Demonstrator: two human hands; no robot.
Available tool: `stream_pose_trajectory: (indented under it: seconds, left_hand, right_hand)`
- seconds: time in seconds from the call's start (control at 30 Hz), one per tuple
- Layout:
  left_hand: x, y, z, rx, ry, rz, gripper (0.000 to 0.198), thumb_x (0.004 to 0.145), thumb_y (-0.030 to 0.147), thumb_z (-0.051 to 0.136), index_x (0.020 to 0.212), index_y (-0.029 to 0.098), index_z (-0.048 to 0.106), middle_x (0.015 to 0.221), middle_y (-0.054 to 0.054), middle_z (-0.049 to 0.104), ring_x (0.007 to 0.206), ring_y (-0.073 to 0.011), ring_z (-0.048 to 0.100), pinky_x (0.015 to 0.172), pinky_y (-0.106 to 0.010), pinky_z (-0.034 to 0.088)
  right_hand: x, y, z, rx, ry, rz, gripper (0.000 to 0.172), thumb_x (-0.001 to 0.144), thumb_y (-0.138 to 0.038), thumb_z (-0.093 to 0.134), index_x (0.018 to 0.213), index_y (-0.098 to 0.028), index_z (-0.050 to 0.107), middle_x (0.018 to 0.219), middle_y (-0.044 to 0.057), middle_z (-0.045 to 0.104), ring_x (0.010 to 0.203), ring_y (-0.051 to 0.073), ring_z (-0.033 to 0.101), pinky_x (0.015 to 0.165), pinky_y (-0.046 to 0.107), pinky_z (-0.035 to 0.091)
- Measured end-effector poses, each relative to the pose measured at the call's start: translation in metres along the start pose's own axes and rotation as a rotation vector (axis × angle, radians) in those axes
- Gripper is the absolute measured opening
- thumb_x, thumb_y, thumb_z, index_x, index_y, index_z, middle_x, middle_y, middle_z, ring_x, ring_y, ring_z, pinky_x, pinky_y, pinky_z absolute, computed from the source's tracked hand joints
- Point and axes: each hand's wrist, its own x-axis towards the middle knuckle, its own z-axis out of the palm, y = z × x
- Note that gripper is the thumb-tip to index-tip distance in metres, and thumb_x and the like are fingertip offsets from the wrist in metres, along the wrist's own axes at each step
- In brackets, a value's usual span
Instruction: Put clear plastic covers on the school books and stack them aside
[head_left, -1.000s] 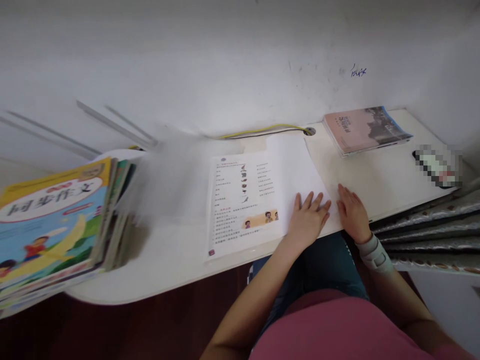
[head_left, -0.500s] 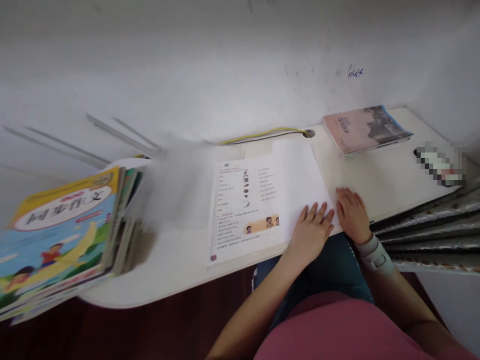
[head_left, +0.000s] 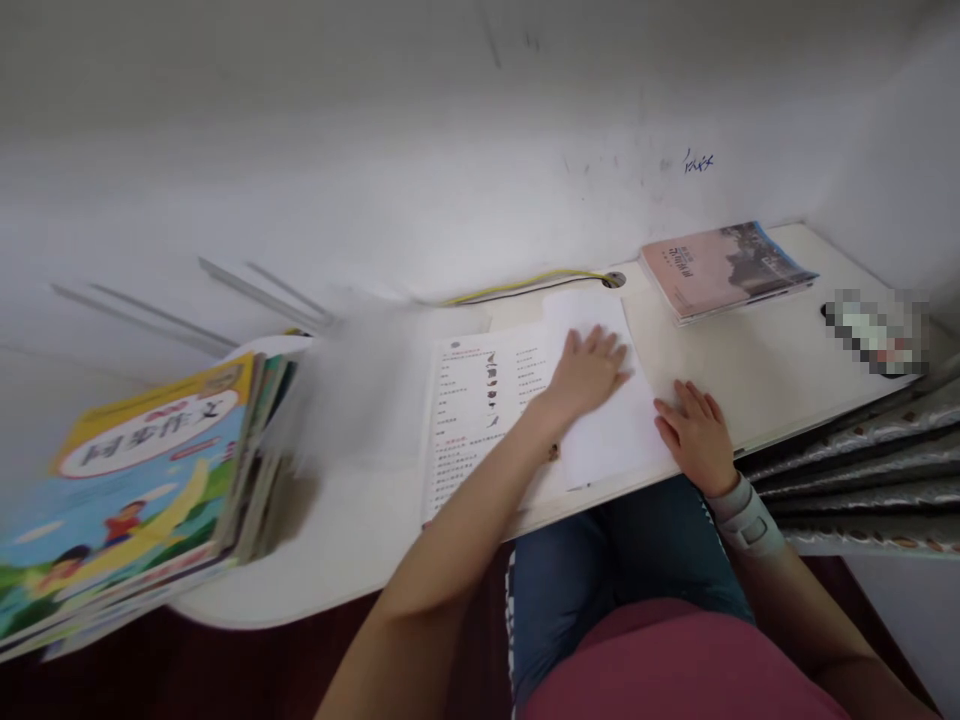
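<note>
Left hand point(head_left: 589, 370) presses flat, grip spread, on the blank sheet point(head_left: 611, 445) over the worksheet point(head_left: 480, 400); right hand point(head_left: 694, 435) lies open on the counter point(head_left: 757, 365) at its edge; shifting the sheet would need even pressure

A single view from the person's head looks forward and steeply down over the white, round-edged desk point(head_left: 352, 560) toward the pale wall point(head_left: 450, 150) behind its far edge. It sits close: the person's lap fills the bottom, and the left hand point(head_left: 585, 370) and right hand point(head_left: 697, 435) lie mid-frame. The colourful stack of paperback books point(head_left: 135, 480) at the desk's left end and the pink paperback book point(head_left: 724, 265) at its far right corner bound the sides.
</note>
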Motion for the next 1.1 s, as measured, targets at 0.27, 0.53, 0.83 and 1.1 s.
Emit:
stream_pose_trajectory:
  seconds: [0.27,0.53,0.83,1.1]
  left_hand:
    - [0.071,-0.057,-0.013,0.1,-0.126,-0.127,0.069,0.086,0.068,0.031,0.139,0.025,0.043,0.145,-0.016,0.041,0.128,-0.0398,0.037,0.102,-0.065,0.017]
    - [0.076,-0.05,-0.022,0.22,-0.191,-0.197,0.05,0.087,0.058,0.042,0.107,0.021,0.068,0.125,-0.016,0.056,0.119,-0.0372,0.043,0.099,-0.055,0.023]
    - [0.08,-0.05,-0.018,0.126,-0.212,-0.193,0.046,0.089,0.053,0.041,0.113,0.023,0.066,0.129,-0.015,0.054,0.12,-0.0356,0.044,0.101,-0.057,0.024]
    - [0.012,-0.039,-0.013,-0.054,0.012,-0.2,0.059,0.093,0.053,0.033,0.145,0.024,0.033,0.157,-0.013,0.018,0.143,-0.039,0.01,0.106,-0.065,0.02]
  right_hand:
    - [0.0,-0.001,0.003,0.024,0.018,-0.002,0.03,0.092,-0.031,0.047,0.115,-0.025,0.066,0.137,0.014,0.052,0.127,0.028,0.047,0.101,0.047,0.037]
    - [0.0,-0.004,0.001,0.045,0.004,0.019,0.031,0.092,-0.03,0.046,0.116,-0.025,0.066,0.138,0.015,0.051,0.127,0.028,0.046,0.103,0.047,0.035]
    - [0.0,-0.003,0.002,0.037,0.009,0.01,0.031,0.092,-0.031,0.046,0.115,-0.025,0.066,0.137,0.013,0.052,0.125,0.028,0.048,0.102,0.048,0.035]
    - [0.001,-0.005,0.001,0.048,0.01,0.017,0.031,0.093,-0.031,0.045,0.115,-0.025,0.066,0.137,0.013,0.053,0.125,0.028,0.048,0.102,0.048,0.036]
